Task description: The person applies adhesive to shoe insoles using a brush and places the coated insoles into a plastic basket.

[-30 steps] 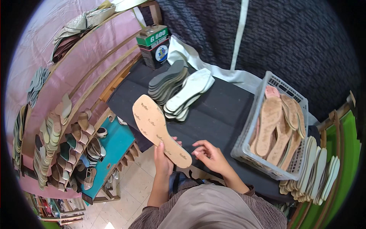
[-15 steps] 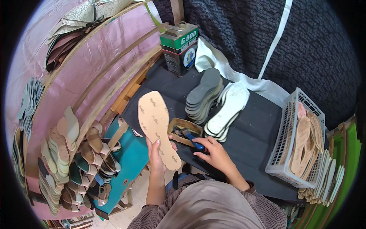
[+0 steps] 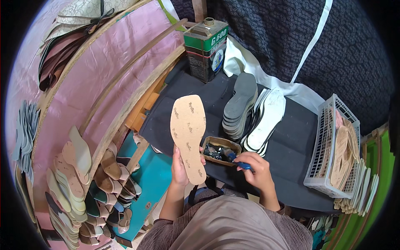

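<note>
Table [image 3: 291, 154] draped in black cloth anchors my view. Over its near edge, a flat tan insole [image 3: 188, 125] with dark marks is clamped in the left hand [image 3: 179, 170]. By that edge sits an open brown rectangular box [image 3: 217, 161]; the right hand [image 3: 257, 168] grips a blue-handled tool [image 3: 245, 166] reaching into it.

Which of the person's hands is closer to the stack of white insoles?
Right. The right hand, gripping a blue handle, is just short of the near end of the white stack; the left hand, holding a tan insole, is farther off to its left.
</note>
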A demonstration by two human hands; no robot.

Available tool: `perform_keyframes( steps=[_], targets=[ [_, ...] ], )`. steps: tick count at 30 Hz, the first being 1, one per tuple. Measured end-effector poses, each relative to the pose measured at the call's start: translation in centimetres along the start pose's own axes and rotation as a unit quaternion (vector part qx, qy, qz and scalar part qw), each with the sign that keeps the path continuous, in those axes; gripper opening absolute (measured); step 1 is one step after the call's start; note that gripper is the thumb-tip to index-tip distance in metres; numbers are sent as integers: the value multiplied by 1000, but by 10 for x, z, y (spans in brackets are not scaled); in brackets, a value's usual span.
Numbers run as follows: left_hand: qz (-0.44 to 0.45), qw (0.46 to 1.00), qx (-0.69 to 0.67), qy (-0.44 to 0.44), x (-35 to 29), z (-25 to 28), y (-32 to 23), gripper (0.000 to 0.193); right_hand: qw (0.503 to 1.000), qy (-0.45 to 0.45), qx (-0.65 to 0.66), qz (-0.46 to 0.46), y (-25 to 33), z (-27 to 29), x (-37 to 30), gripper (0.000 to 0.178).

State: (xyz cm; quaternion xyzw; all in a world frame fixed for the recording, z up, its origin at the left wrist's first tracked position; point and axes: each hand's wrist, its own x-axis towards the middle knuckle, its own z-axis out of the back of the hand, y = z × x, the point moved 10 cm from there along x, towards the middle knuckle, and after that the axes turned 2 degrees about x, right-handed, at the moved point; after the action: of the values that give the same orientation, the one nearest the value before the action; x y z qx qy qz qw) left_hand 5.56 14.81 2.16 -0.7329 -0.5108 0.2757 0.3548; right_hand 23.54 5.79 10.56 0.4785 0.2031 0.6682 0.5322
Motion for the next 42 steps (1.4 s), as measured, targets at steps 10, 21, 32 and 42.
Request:
perform_keyframes(
  steps=[10, 21, 32, 42],
  targets=[
    [11, 998, 7, 57, -4, -11, 2, 46, 951, -154, 47, 265, 70, 24, 11, 36],
    [-50, 995, 51, -74, -7, 6, 1, 47, 914, -41, 5, 403, 93, -30, 20, 22],
    [-6, 999, -12, 35, -6, -6, 5, 45, 938, -55, 25, 341, 86, -12, 27, 10],
    [36, 996, -59, 56, -3, -2, 11, 46, 936, -9, 64, 346, 87, -14, 23, 15]
  ],
)
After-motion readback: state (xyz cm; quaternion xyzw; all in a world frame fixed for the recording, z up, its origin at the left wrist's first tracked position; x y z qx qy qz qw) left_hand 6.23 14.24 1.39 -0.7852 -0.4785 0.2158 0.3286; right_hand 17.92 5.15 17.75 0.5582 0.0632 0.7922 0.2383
